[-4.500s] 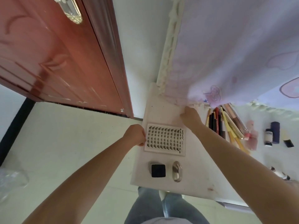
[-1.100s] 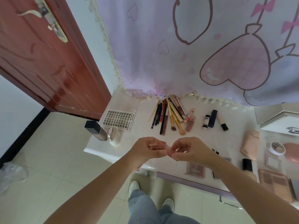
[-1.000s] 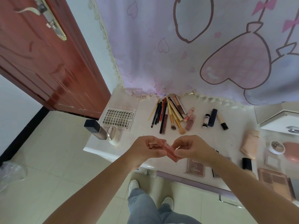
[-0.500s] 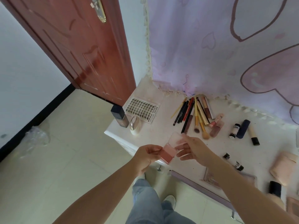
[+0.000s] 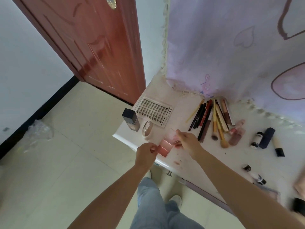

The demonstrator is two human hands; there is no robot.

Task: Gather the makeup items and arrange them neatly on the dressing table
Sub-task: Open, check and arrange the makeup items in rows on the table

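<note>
My left hand (image 5: 146, 155) pinches the near end of a small pink blush compact (image 5: 164, 148) over the front left part of the white dressing table (image 5: 206, 156). My right hand (image 5: 188, 141) holds the compact's clear lid (image 5: 171, 134), which stands raised. A lash tray (image 5: 154, 112) lies flat at the table's left corner. A dark-capped foundation bottle (image 5: 131, 119) and a small oval case (image 5: 147, 130) sit by it. A bundle of pencils and brushes (image 5: 212, 119) lies behind my right hand.
A pink lip gloss (image 5: 236, 133), a small white bottle (image 5: 255, 139), a navy tube (image 5: 267, 138) and a concealer stick (image 5: 278, 147) lie to the right. A lilac curtain (image 5: 231, 47) hangs over the table's back. A red door (image 5: 92, 47) stands left. Crumpled plastic (image 5: 38, 132) lies on the floor.
Both hands carried the pink compact left and forward over the table, and its clear lid has been lifted. The camera turned left toward the door.
</note>
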